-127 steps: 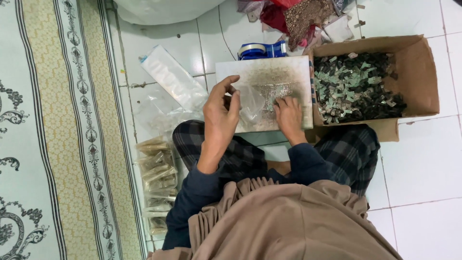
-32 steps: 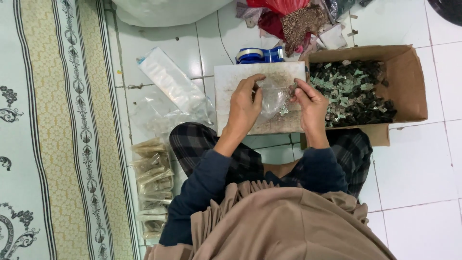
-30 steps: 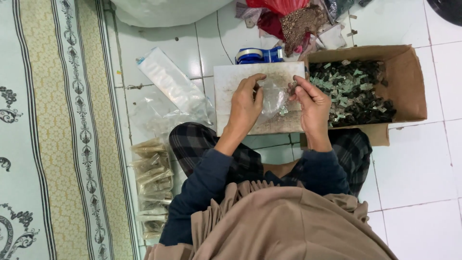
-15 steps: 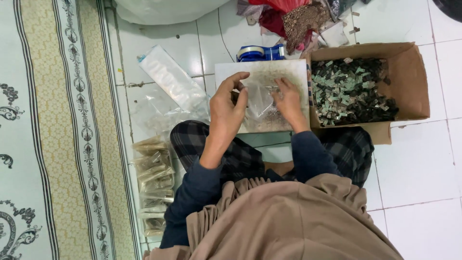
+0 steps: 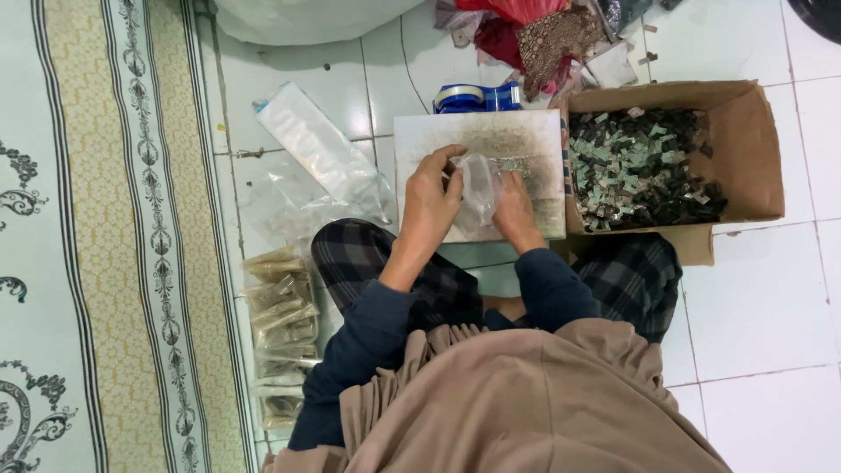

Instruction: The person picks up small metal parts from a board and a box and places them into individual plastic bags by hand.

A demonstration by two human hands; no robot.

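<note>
A small clear plastic bag is held over a white square board that lies on the floor in front of my crossed legs. My left hand pinches the bag's left edge. My right hand is against the bag's right side, fingers curled at it. A few small dark and green pieces lie on the board by my right hand.
A cardboard box full of small dark and green pieces stands right of the board. A blue tape dispenser lies behind it. Clear plastic bags and a stack of filled packets lie left, by a patterned carpet.
My hands lifted the bag, then lowered it back to the board. My right hand has come in from the box side toward the bag.
</note>
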